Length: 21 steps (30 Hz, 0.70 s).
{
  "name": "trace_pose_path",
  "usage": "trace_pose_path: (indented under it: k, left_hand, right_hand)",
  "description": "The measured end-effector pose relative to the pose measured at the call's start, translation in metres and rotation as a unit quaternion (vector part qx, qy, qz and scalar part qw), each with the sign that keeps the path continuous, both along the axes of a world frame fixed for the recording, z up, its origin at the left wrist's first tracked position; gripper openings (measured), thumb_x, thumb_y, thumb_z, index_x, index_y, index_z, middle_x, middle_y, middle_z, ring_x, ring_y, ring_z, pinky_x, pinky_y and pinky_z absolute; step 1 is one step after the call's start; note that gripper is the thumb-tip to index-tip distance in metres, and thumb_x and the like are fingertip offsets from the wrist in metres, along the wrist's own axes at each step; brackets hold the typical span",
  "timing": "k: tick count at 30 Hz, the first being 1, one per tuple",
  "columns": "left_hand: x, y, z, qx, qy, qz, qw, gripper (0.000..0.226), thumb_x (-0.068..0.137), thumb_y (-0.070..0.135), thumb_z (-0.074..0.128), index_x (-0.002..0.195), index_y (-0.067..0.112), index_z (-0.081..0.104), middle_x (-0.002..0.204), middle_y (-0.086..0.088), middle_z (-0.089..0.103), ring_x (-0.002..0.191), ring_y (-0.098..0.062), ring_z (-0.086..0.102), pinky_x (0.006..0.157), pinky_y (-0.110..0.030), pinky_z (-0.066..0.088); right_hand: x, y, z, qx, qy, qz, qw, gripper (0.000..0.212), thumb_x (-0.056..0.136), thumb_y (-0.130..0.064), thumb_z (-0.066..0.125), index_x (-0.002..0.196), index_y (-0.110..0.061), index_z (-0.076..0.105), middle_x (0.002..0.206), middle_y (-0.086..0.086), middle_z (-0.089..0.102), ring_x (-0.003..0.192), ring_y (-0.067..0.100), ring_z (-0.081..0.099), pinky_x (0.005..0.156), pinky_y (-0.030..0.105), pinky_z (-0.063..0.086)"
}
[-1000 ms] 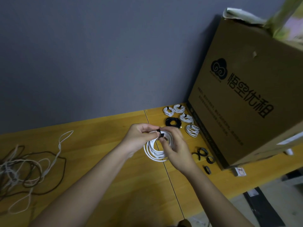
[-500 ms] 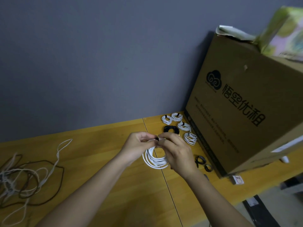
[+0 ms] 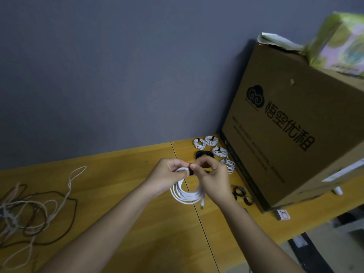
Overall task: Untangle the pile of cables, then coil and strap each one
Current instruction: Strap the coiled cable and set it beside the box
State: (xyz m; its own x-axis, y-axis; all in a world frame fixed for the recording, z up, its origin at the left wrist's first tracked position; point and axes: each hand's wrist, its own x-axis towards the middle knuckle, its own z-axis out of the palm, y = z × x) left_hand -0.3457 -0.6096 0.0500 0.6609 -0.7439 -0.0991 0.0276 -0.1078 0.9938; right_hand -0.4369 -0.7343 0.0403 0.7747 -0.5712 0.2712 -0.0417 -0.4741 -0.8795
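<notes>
Above the middle of the wooden table (image 3: 122, 194) I hold a white coiled cable (image 3: 184, 195) with both hands. My left hand (image 3: 167, 177) grips the top of the coil. My right hand (image 3: 213, 179) pinches a black strap (image 3: 190, 171) wrapped round the coil's top. The cable's plug end hangs at the coil's lower right. A tangled pile of white and dark cables (image 3: 29, 215) lies at the table's left. Several strapped white coils (image 3: 210, 146) and one black coil (image 3: 202, 154) lie behind my hands.
A big cardboard box (image 3: 291, 131) stands at the right on the table, with a green and pink package (image 3: 340, 44) on top. Loose black straps (image 3: 241, 194) lie beside the box's base. A grey wall runs behind the table.
The view has tilted upward a little. My hands have kept the white coil and worked the black strap at its top; the right fingers now pinch it nearer the left thumb.
</notes>
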Motion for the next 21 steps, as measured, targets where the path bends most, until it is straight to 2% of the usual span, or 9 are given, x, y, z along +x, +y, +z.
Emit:
trace_pose_path:
  k: [3, 6, 11, 14, 17, 19, 21]
  left_hand:
    - [-0.013, -0.003, -0.002, -0.004, -0.01, -0.014, 1.0, 0.033, 0.083, -0.009, 0.062, 0.088, 0.023, 0.07, 0.08, 0.01, 0.073, 0.078, -0.001, 0.067, 0.072, -0.013, 0.05]
    - [-0.014, -0.008, -0.002, -0.006, -0.012, 0.02, 1.0, 0.028, 0.083, -0.006, 0.064, 0.088, 0.021, 0.067, 0.085, 0.006, 0.072, 0.076, 0.001, 0.068, 0.071, -0.012, 0.05]
    - [-0.01, -0.011, 0.002, -0.017, 0.006, 0.033, 0.999, 0.018, 0.084, -0.004, 0.065, 0.088, 0.013, 0.068, 0.087, -0.008, 0.073, 0.078, -0.012, 0.07, 0.08, -0.022, 0.053]
    - [-0.009, -0.012, 0.001, -0.028, 0.013, 0.027, 0.999, 0.014, 0.084, -0.004, 0.066, 0.088, 0.01, 0.068, 0.083, -0.007, 0.073, 0.074, -0.01, 0.069, 0.073, -0.018, 0.053]
    - [-0.005, -0.013, -0.001, -0.025, 0.017, 0.031, 0.999, 0.018, 0.084, -0.002, 0.067, 0.092, 0.014, 0.064, 0.08, -0.001, 0.073, 0.071, -0.005, 0.069, 0.067, -0.013, 0.049]
    - [-0.002, -0.013, -0.003, -0.015, 0.016, 0.034, 0.999, 0.023, 0.083, 0.002, 0.069, 0.097, 0.018, 0.06, 0.078, 0.002, 0.074, 0.071, -0.005, 0.068, 0.066, -0.014, 0.049]
    - [0.0, -0.013, -0.006, 0.001, 0.016, 0.038, 0.999, 0.026, 0.082, 0.006, 0.071, 0.1, 0.02, 0.058, 0.08, 0.003, 0.074, 0.075, -0.008, 0.068, 0.07, -0.017, 0.05]
  right_hand:
    - [0.002, -0.006, 0.002, 0.019, 0.028, -0.006, 0.999, 0.018, 0.084, -0.008, 0.069, 0.073, -0.02, 0.062, 0.07, -0.01, 0.062, 0.067, 0.004, 0.055, 0.061, 0.013, 0.044]
    - [0.001, -0.009, 0.004, 0.03, 0.024, 0.003, 0.999, 0.017, 0.084, -0.008, 0.07, 0.074, -0.02, 0.063, 0.071, -0.007, 0.063, 0.067, 0.005, 0.056, 0.061, 0.014, 0.045]
    - [-0.01, -0.015, 0.006, 0.051, -0.037, 0.038, 0.997, 0.011, 0.092, -0.017, 0.062, 0.095, -0.024, 0.07, 0.092, -0.006, 0.07, 0.089, 0.009, 0.064, 0.076, 0.023, 0.052]
    - [-0.016, -0.014, 0.005, -0.002, -0.016, 0.091, 0.996, 0.017, 0.092, -0.014, 0.063, 0.103, -0.025, 0.068, 0.103, -0.008, 0.065, 0.098, 0.01, 0.062, 0.08, 0.029, 0.054]
    - [-0.021, -0.015, 0.003, -0.114, -0.039, 0.107, 0.987, 0.02, 0.089, -0.007, 0.063, 0.105, -0.019, 0.067, 0.107, -0.007, 0.062, 0.102, 0.007, 0.06, 0.084, 0.023, 0.051]
    - [-0.023, -0.017, 0.001, -0.199, -0.041, 0.113, 0.973, 0.018, 0.089, -0.009, 0.064, 0.106, -0.011, 0.069, 0.109, -0.002, 0.065, 0.104, 0.005, 0.059, 0.086, 0.018, 0.047]
    - [-0.023, -0.017, -0.002, -0.243, -0.023, 0.114, 0.963, 0.023, 0.089, -0.013, 0.066, 0.111, -0.01, 0.069, 0.11, 0.0, 0.067, 0.101, 0.008, 0.061, 0.085, 0.018, 0.048]
